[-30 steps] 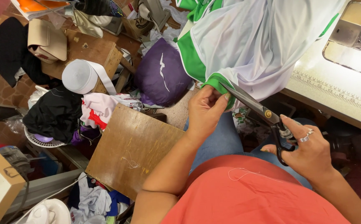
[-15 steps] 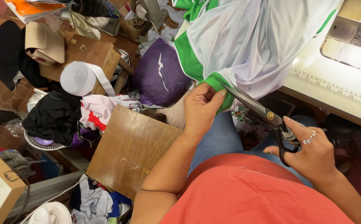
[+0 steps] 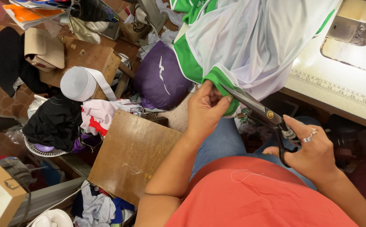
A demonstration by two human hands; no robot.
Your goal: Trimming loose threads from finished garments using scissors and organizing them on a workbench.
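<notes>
The left hand (image 3: 206, 111) is closed in a pinch on the green hem (image 3: 216, 82) of a white garment (image 3: 254, 42), thumb on the near side and fingers curled behind the cloth. The right hand (image 3: 311, 151) grips the black handles of a pair of scissors (image 3: 260, 110), fingers through the loops, with rings on two fingers. The blades are slightly parted and point up and left, their tips at the green hem just beside the left thumb. The garment hangs down from the edge of a pale table (image 3: 338, 90) at the upper right; a printed ruler strip runs along that edge, and the base of a sewing machine (image 3: 355, 35) sits on top. Below the hands are the person's jeans and red shirt.

Left of the left forearm stands a wooden board (image 3: 128, 155), tilted, with loose thread on it. Beyond the left hand lies a purple bag (image 3: 159, 84). Further left, a roll of white elastic (image 3: 77, 84) rests on a wooden stool (image 3: 90, 56), near a beige purse (image 3: 44, 48). A heap of black, pink and red cloth (image 3: 69, 122) lies on a small fan (image 3: 42, 149) on the floor.
</notes>
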